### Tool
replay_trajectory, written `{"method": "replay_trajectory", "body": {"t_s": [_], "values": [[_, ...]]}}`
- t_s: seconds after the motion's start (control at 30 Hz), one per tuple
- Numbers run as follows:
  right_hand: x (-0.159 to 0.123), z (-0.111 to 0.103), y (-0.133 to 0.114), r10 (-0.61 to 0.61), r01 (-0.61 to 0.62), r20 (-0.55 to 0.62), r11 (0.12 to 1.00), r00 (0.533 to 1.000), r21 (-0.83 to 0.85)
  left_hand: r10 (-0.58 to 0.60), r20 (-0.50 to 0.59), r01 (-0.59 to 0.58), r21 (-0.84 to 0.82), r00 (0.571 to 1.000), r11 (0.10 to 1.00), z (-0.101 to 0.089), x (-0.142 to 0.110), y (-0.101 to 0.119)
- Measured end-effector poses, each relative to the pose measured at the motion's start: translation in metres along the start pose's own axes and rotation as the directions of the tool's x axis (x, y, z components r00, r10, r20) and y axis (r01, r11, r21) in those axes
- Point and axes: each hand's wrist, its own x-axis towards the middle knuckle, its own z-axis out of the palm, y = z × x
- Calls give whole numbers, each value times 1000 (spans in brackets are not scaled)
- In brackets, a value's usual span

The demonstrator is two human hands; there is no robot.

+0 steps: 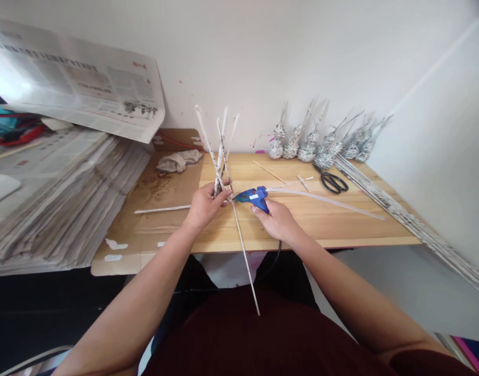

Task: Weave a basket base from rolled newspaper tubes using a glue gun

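Holding paper rods (220,156), left grip (206,204); right grip (278,219) round glue gun (256,196) at rods' four o'clock; nozzle (236,198) contact unclear.

A single head-worn camera is looking forward and down over the near edge of the pale wooden bench (333,227), with the wearer's dark maroon cloth top (231,334) filling the bottom of the view. It is facing the white wall (247,62) along the bench's far edge. It is sitting close, with the bare left hand (206,204) and bare right hand (277,221) falling near the middle, while the wide view is reaching from the grey stack of newspapers (82,219) at left to past the bench's right edge.
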Motion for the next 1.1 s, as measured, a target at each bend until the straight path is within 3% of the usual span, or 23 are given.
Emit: {"method": "replay_trajectory", "body": {"t_s": [0.13, 0.4, 0.7, 0.83, 0.97, 1.1], "values": [[-3, 2, -1, 15, -15, 0, 998, 1000, -69, 15, 42, -17, 47, 999, 999, -10, -3, -3], [-8, 4, -2, -4, 4, 0, 989, 1000, -149, 33, 225, -120, 384, 974, 915, -18, -3, -14], [-8, 2, -3, -7, 10, 15, 984, 1000, -176, 73, 222, -149, 347, 972, 926, -16, -7, -16], [-7, 2, -3, -5, 9, 20, 983, 1000, -184, 36, 216, -120, 389, 976, 914, -18, -8, -12], [-7, 3, -3, -1, 5, 21, 983, 1000, -185, -24, 198, -69, 451, 980, 890, -42, -4, -2], [-8, 3, -3, -10, 13, 18, 985, 1000, -170, 37, 31, -47, 485, 999, 873, -80, -1, 17]]}}
